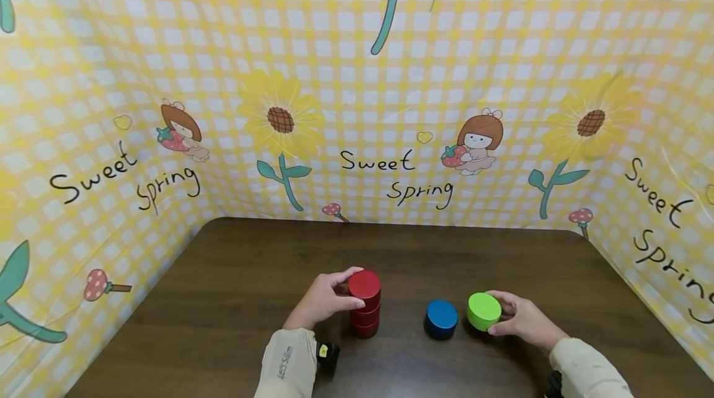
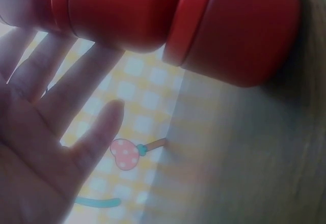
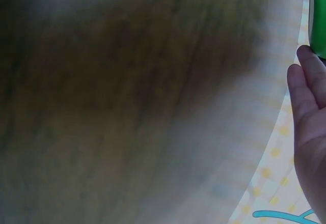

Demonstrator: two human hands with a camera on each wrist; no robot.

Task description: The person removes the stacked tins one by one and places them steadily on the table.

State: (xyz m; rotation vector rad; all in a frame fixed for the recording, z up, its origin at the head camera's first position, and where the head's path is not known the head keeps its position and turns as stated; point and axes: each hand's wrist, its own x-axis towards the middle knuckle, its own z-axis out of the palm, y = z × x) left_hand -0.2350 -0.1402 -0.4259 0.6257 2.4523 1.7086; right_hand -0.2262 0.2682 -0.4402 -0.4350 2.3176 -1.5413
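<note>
Three round red tins (image 1: 365,317) stand in a stack near the middle of the table. My left hand (image 1: 321,302) grips the top red tin (image 1: 365,285) from the left, thumb on the near side and fingers on the far side. In the left wrist view, the lower red tins (image 2: 239,30) show their lids and rounded bottoms. To the right, my right hand (image 1: 527,322) pinches a light green round tin (image 1: 483,310) between thumb and fingers. Only the edge of the green tin (image 3: 319,18) enters the right wrist view, above the fingertips.
A blue round tin (image 1: 441,318) sits between the red stack and the green tin, close to the green one. The dark brown wooden table (image 1: 268,255) is bordered at the back and sides by a yellow checked cloth (image 1: 357,94) with printed flowers.
</note>
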